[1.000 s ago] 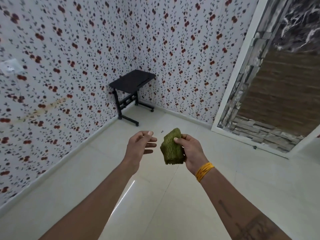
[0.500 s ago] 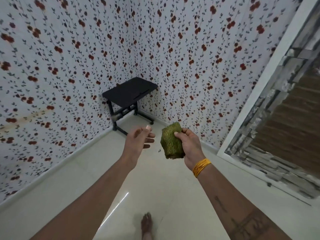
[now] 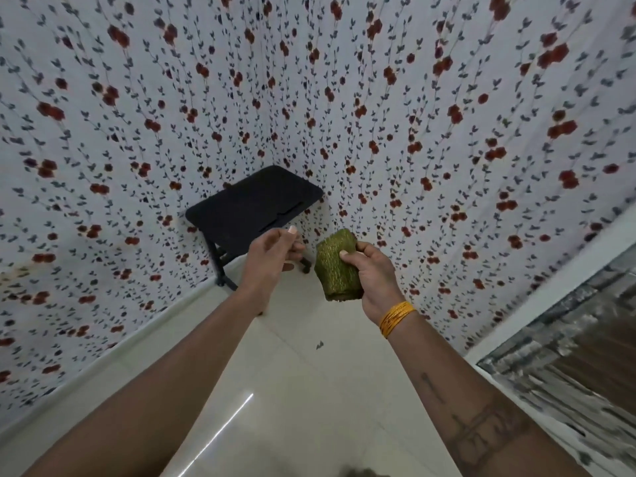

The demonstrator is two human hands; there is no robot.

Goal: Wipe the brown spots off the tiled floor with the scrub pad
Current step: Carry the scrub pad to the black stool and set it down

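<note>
While gripped: scrub pad [image 3: 339,268], right hand [image 3: 373,273].

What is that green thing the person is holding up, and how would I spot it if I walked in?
Look toward the room corner where the two flowered walls meet, with a small black table standing there. In front of it the right hand, wearing yellow bangles at the wrist, grips the scrub pad. It is the only green thing in sight, rough-textured and bent into a curve.
</note>
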